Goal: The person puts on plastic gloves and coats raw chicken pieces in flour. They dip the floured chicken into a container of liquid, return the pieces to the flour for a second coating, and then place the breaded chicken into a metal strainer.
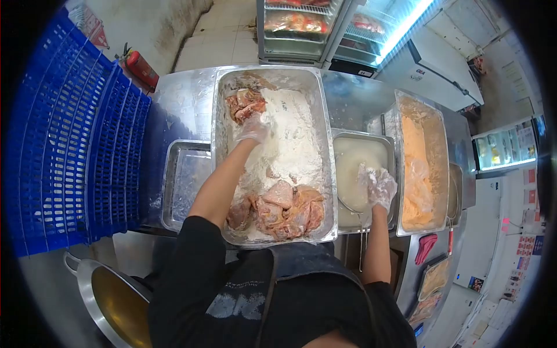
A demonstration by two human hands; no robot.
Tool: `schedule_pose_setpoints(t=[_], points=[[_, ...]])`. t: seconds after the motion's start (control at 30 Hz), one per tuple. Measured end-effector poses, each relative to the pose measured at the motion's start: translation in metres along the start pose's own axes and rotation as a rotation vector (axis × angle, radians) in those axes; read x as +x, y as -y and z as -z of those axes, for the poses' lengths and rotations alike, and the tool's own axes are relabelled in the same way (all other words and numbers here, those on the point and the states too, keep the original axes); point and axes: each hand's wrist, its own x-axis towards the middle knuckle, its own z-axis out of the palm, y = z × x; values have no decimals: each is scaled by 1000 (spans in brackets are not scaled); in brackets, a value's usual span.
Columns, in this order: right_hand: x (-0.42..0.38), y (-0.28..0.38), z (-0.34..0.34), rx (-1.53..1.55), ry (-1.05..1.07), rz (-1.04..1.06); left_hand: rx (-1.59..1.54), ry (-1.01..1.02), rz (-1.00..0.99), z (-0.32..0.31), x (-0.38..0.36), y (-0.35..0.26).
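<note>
My left hand (253, 129), in a clear plastic glove, is down at the white flour (293, 133) in a large metal tray (332, 197). It touches the near side of some raw meat pieces (246, 104); its fingertips are hidden by flour and meat. More raw meat (287, 211) is heaped at the tray's near end. My right hand (380, 184), its glove caked white, is over a smaller pan of pale batter (354, 152). Its fingers are curled together, and whatever they hold cannot be made out. A wire strainer (348, 203) sits in the batter, its handle across the near rim.
A deep pan of orange coating (415, 151) stands at the right, with a clear plastic bag inside. Left are a shallow metal tray (188, 174) and stacked blue crates (75, 133). A metal bowl of yellow liquid (119, 301) is at lower left. Glass-door fridges (296, 29) stand behind.
</note>
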Motion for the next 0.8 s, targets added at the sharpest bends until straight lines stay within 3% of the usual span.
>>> schedule_pose_setpoints(t=[0.07,0.17,0.27,0.3,0.37,0.4,0.43,0.5,0.53,0.57,0.63,0.73,0.8], points=[[9,-6,-12,72,-70,1,383,-161,-606,-107,35,84],[10,4,-6,160,-162,37,194,242,-184,30,-7,-8],[18,15,-2,211,-168,46,7,284,-22,117,-29,-84],[18,14,-10,246,-183,113,6,289,-24,84,-29,-77],[16,17,-8,274,-200,181,270,-98,-347,-6,-27,-59],[14,28,1,320,-136,149,0,350,-124,38,-31,-87],[12,34,6,367,-71,118,-2,350,-126,50,-40,-99],[12,31,-6,400,-27,104,329,405,-488,57,-63,-109],[12,29,-15,377,-96,200,92,245,-567,-10,-58,-77],[13,33,-17,356,-169,296,95,249,-563,-4,-55,-76],[14,42,-16,358,-128,281,-154,412,-273,6,-48,-79],[15,59,-6,371,-92,257,-45,337,-322,29,-39,-79],[14,66,-1,388,-91,247,-136,321,-301,69,-37,-92]])
